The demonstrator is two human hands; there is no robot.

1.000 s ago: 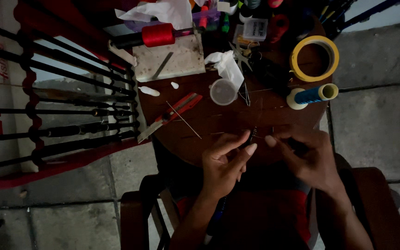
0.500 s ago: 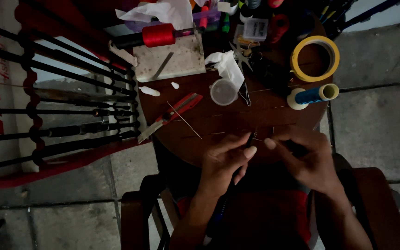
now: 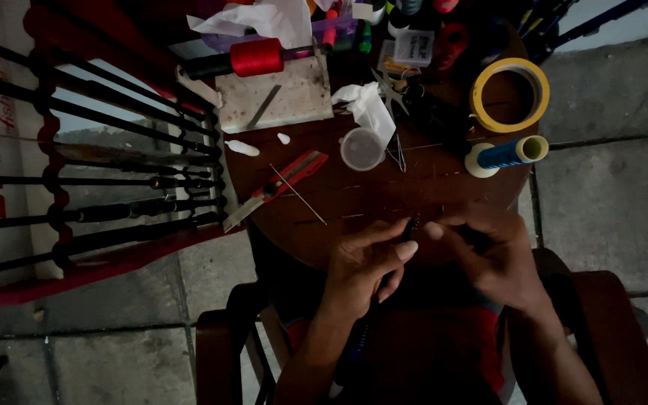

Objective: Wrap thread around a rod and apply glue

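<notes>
Dark rod (image 3: 406, 231) pinched in left-hand fingers (image 3: 401, 251) over cluttered round table (image 3: 354, 202), grey tiled floor (image 3: 609, 180).

A single head-worn camera looks almost straight down from above the seated person, close over the two hands (image 3: 436, 259) at the near edge of a round tabletop (image 3: 384, 195). The far side of the tabletop runs to the top of the frame, a rack of dark rods (image 3: 91, 180) fills the left, and paved floor (image 3: 609, 195) lies to the right.
</notes>
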